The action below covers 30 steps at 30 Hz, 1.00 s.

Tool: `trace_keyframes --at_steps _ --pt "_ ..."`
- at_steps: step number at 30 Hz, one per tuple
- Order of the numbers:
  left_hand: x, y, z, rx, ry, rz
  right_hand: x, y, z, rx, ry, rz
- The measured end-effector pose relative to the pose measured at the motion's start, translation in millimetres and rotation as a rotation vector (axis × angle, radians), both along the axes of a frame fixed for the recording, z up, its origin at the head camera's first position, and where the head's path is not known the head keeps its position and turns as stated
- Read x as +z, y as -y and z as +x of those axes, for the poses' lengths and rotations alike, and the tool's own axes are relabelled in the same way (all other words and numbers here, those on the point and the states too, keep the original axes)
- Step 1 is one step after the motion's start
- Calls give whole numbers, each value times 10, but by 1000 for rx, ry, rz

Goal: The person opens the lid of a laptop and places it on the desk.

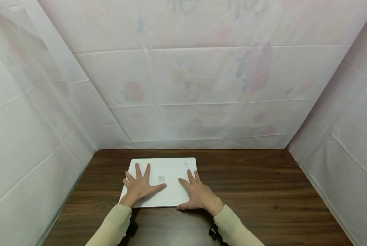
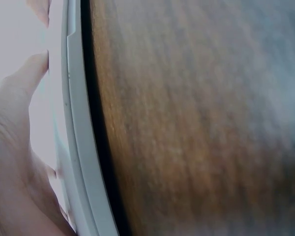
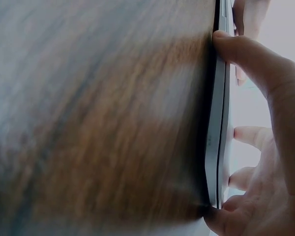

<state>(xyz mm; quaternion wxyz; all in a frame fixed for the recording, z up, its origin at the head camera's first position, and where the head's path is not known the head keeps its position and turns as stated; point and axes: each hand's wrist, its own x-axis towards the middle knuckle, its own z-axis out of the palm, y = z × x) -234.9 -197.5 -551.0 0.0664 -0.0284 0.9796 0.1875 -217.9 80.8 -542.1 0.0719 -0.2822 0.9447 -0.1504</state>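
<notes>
A closed silver-white laptop (image 1: 172, 195) with an apple logo lies flat on the wooden table. On the left part of its lid rests my left hand (image 1: 139, 187), fingers spread wide and thumb pointing toward the logo. My right hand (image 1: 198, 195) is at the laptop's right side, fingertips touching the lid. In the right wrist view, the thumb of my right hand (image 3: 280, 83) touches the front edge of the laptop (image 3: 218, 123), and one finger reaches down at the side corner. The left wrist view shows the laptop's edge (image 2: 81, 128) beside my left hand (image 2: 10, 142).
The dark brown wooden table (image 1: 257, 191) extends to the right of the laptop and in front of it. White cloth with faded fruit prints (image 1: 198, 85) hangs behind the table, and plain cloth walls (image 1: 26, 143) stand at both sides.
</notes>
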Motion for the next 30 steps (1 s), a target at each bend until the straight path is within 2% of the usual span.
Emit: trace_keyframes --at_steps 30 --pt "1 -169 40 -4 -4 16 14 -165 19 -19 42 7"
